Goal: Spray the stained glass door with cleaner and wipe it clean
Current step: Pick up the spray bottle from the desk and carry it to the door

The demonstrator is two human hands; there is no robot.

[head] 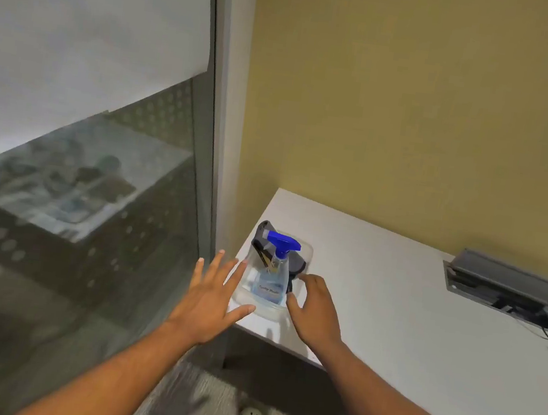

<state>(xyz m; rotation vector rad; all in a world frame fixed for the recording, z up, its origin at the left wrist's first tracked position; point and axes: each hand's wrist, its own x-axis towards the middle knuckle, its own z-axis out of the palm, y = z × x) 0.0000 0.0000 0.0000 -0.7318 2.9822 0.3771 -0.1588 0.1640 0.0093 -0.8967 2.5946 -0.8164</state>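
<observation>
Both hands reach toward a clear tub (307, 250) at the tabletop's (391, 308) left front corner: left hand (211, 298) spread flat, grasping nothing, right hand (317, 311) loosely curled, apparently empty. Inside stands a blue-capped spray bottle (274, 273) against a dark cloth (298, 263). Glass door (79, 183) at left.

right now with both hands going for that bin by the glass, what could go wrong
1. The clear bin sits at the corner of the white table; a nudge from the left hand could push it off.
2. The spray bottle stands tall inside it, so the right hand might tip it.
3. The dark cloth behind could snag and drag out.
</observation>
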